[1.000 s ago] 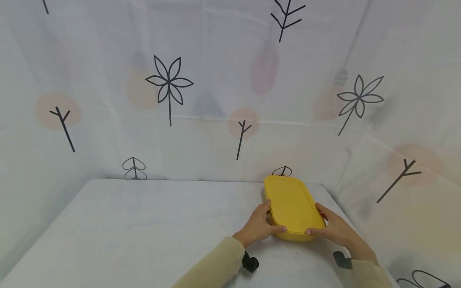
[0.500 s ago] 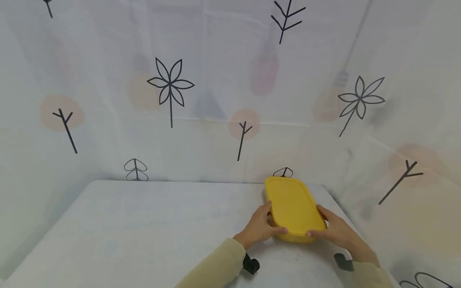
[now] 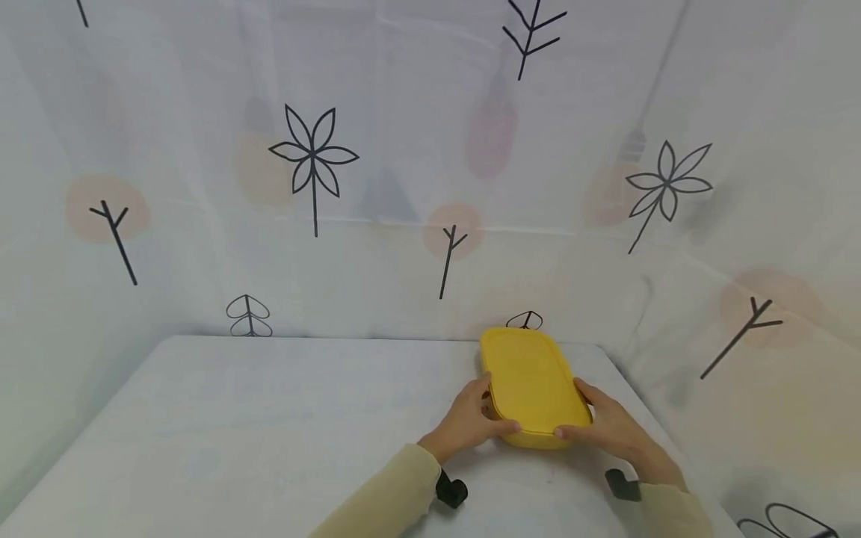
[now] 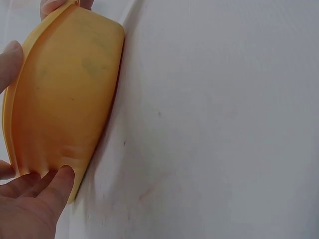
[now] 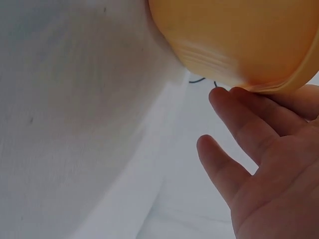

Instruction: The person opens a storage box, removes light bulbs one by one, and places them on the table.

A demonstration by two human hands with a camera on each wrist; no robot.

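Note:
A yellow rectangular food container (image 3: 538,385) with rounded corners and a matching lid lies near the back right of the table in the head view, its lid facing up. My left hand (image 3: 464,422) grips its left side, thumb over the near edge. Opposite it, my right hand (image 3: 615,426) holds the right side with its thumb on the same near edge. The left wrist view shows fingertips (image 4: 62,179) against the container's side wall. In the right wrist view, two lower fingers (image 5: 244,122) extend below the container (image 5: 239,40).
The white table (image 3: 269,433) has its back edge against a white curtain (image 3: 390,149) printed with plants and pale shapes. The curtain also runs along the table's right side, near the right hand. Black straps (image 3: 452,489) sit at both wrists.
The container has moved slightly to the left, with both hands keeping their hold on it. The head view has shifted a little.

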